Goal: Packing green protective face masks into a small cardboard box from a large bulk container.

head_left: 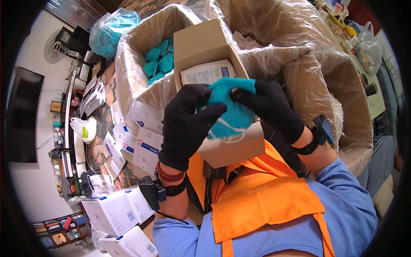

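A teal face mask (pixel 231 113) with a white elastic strap is held up between my two black-gloved hands. My left hand (pixel 184 124) grips its left side, thumb across the front. My right hand (pixel 269 100) pinches its upper right part, a bare thumb tip showing through the glove. Directly below the mask stands an open cardboard box (pixel 201 40), flaps spread on the far and near sides. Inside it lies a white printed packet (pixel 208 73), partly covered by the mask and my hands.
To the left, a plastic-lined carton (pixel 128 64) holds several teal masks (pixel 162 60). More lined cartons (pixel 278 21) crowd the back and right. A clear bag of teal masks (pixel 113 32) sits far left. Flattened white boxes (pixel 145 147) lie on the table; closed white boxes (pixel 113 212) are stacked nearer.
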Action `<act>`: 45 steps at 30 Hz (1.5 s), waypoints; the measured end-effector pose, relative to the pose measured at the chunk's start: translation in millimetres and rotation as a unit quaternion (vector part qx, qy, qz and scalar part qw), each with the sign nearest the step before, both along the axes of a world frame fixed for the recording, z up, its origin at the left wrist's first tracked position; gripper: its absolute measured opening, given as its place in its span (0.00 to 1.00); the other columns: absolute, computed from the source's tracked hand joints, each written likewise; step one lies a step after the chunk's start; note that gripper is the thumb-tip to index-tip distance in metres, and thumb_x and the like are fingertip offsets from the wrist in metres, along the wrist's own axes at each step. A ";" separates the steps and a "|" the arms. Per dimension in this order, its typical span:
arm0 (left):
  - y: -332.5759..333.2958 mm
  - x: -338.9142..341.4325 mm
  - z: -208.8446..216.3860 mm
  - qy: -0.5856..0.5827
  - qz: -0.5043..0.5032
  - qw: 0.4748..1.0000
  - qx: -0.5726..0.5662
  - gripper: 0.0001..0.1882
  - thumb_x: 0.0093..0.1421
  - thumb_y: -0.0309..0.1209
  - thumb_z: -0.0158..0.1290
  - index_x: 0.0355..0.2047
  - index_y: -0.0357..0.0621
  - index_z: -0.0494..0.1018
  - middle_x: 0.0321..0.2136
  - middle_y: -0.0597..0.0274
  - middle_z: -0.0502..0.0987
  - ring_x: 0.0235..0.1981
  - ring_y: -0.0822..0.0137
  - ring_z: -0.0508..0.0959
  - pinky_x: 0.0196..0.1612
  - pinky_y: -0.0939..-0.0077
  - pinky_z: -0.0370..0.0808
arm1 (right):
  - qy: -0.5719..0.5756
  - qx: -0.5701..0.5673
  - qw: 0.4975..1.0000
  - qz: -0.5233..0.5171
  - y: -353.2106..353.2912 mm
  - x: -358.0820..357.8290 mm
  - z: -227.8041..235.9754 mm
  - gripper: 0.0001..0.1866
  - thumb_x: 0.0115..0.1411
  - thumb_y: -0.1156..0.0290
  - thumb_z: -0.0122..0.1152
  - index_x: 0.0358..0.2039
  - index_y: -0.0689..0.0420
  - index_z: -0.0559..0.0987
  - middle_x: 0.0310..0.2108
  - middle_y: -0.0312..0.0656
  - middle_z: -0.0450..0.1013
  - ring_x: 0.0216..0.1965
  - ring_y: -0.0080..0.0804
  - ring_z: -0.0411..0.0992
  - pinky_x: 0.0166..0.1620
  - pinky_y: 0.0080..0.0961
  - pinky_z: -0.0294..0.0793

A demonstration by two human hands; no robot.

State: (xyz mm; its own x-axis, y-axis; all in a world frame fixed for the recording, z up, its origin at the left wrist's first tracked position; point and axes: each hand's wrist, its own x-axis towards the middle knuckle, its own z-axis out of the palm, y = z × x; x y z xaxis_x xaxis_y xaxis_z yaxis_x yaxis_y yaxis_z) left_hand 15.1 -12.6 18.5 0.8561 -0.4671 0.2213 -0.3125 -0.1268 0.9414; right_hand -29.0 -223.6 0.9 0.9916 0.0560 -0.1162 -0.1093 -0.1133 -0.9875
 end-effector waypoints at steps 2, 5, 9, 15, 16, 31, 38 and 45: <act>-7.4 -4.5 1.5 0.111 0.074 0.991 0.015 0.09 0.50 0.27 0.64 0.31 0.41 0.77 0.30 0.62 0.79 0.30 0.70 0.78 0.36 0.74 0.75 | 0.010 -0.040 0.996 -0.078 0.3 1.8 -7.5 0.20 0.60 0.59 0.63 0.47 0.59 0.79 0.39 0.35 0.77 0.41 0.21 0.74 0.46 0.21 0.72; 8.5 -3.0 -18.2 0.001 0.054 0.975 0.216 0.09 0.52 0.20 0.60 0.34 0.41 0.75 0.28 0.70 0.77 0.29 0.75 0.77 0.36 0.78 0.74 | -0.094 0.094 0.968 -0.213 0.2 7.9 -5.6 0.18 0.64 0.57 0.58 0.46 0.57 0.80 0.37 0.31 0.77 0.39 0.17 0.73 0.45 0.19 0.71; 21.8 -0.1 -38.7 0.045 0.113 0.982 0.145 0.17 0.51 0.32 0.63 0.40 0.39 0.75 0.38 0.57 0.80 0.39 0.64 0.80 0.44 0.70 0.75 | -0.140 0.219 0.938 -0.228 -13.5 15.4 2.9 0.19 0.67 0.55 0.55 0.51 0.54 0.77 0.40 0.29 0.74 0.40 0.19 0.71 0.47 0.21 0.70; -14.5 0.6 -21.9 0.053 0.048 0.997 -0.022 0.30 0.56 0.39 0.62 0.55 0.36 0.68 0.48 0.51 0.76 0.50 0.58 0.76 0.54 0.69 0.69 | -0.122 0.127 0.951 -0.254 3.2 16.2 -11.0 0.22 0.68 0.53 0.50 0.53 0.56 0.75 0.41 0.43 0.75 0.43 0.30 0.74 0.49 0.27 0.70; -21.3 -9.5 -13.9 0.040 0.069 0.997 0.000 0.27 0.58 0.38 0.60 0.54 0.35 0.69 0.46 0.52 0.77 0.48 0.59 0.77 0.52 0.70 0.70 | -0.040 0.116 0.962 -0.243 6.9 12.7 -7.1 0.23 0.68 0.54 0.51 0.53 0.57 0.74 0.42 0.45 0.75 0.43 0.32 0.75 0.49 0.26 0.70; -36.3 -13.3 -31.8 0.006 0.053 0.998 0.042 0.18 0.61 0.39 0.56 0.45 0.39 0.74 0.32 0.47 0.79 0.35 0.51 0.80 0.39 0.64 0.74 | -0.060 0.035 0.991 -0.115 -6.3 5.6 -39.1 0.18 0.62 0.68 0.60 0.51 0.59 0.75 0.44 0.34 0.75 0.45 0.21 0.72 0.51 0.22 0.71; -32.0 -4.7 -52.3 -0.104 0.087 0.987 0.086 0.13 0.59 0.25 0.51 0.45 0.38 0.74 0.35 0.46 0.79 0.37 0.46 0.79 0.41 0.62 0.75 | -0.161 -0.104 0.979 -0.075 -21.1 3.5 -64.3 0.18 0.64 0.68 0.59 0.53 0.58 0.74 0.45 0.34 0.74 0.46 0.21 0.72 0.51 0.21 0.70; -17.7 -7.0 -50.5 0.077 0.009 0.994 0.081 0.10 0.60 0.25 0.53 0.43 0.40 0.75 0.31 0.62 0.80 0.32 0.70 0.78 0.37 0.75 0.72 | -0.269 -0.187 0.929 -0.172 -26.3 11.7 -77.0 0.20 0.63 0.70 0.55 0.56 0.48 0.73 0.36 0.47 0.77 0.30 0.48 0.77 0.33 0.34 0.76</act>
